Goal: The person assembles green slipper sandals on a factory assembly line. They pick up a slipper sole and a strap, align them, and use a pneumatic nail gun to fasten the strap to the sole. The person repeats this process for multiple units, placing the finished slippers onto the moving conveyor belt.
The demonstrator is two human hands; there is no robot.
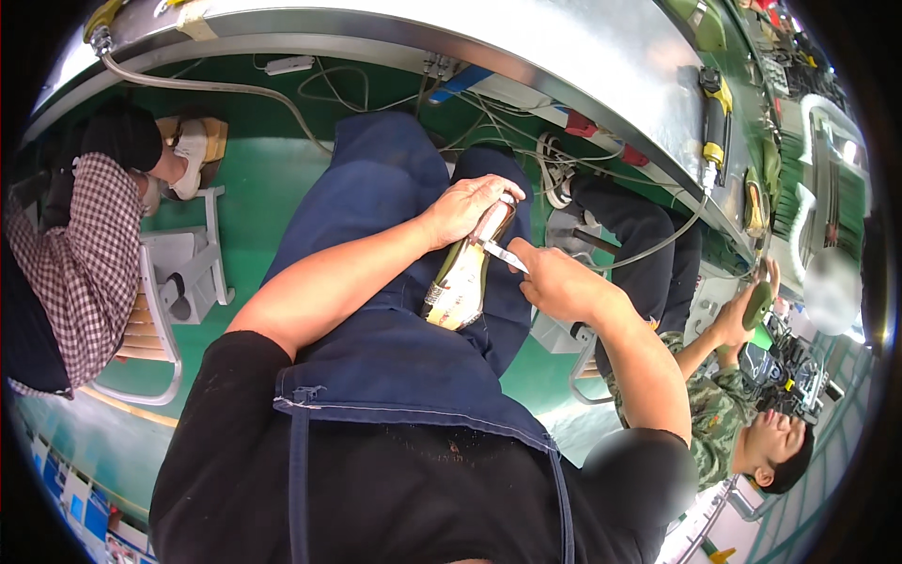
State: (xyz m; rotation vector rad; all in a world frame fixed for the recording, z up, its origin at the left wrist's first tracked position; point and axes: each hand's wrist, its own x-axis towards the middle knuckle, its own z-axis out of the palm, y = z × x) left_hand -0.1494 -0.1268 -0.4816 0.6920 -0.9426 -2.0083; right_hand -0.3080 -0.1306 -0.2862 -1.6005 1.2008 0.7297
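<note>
Head view, looking down the person's own front: a black shirt and a dark blue apron [395,367] fill the lower middle, and both bare forearms come up from below to meet over the lap.

The left hand [467,207] is closed around the upper end of a long, olive-and-tan cylindrical workpiece [460,282], its fingers wrapped over the top. The piece is tilted, its lower end resting against the apron on the thigh, its upper end leaning up and to the right under that hand.

The right hand [554,277] is closed in a grip on a thin, pale metal blade or scraper [500,252]. The tool's tip touches the side of the workpiece just below the left hand. Exactly what kind of tool it is cannot be told.

Above the hands curves the edge of a shiny metal workbench [526,56], with grey cables [235,89] hanging beneath it over a green floor [254,197]. A yellow-and-black power tool [714,122] lies on the bench at the right.

At the left, a 2nd person in a checked shirt [80,263] sits on a grey stool [183,282]. At the right, a 3rd person in a camouflage shirt [719,414] holds a dark green oval part [757,305] in a raised hand, well apart from the wearer's own hands.
</note>
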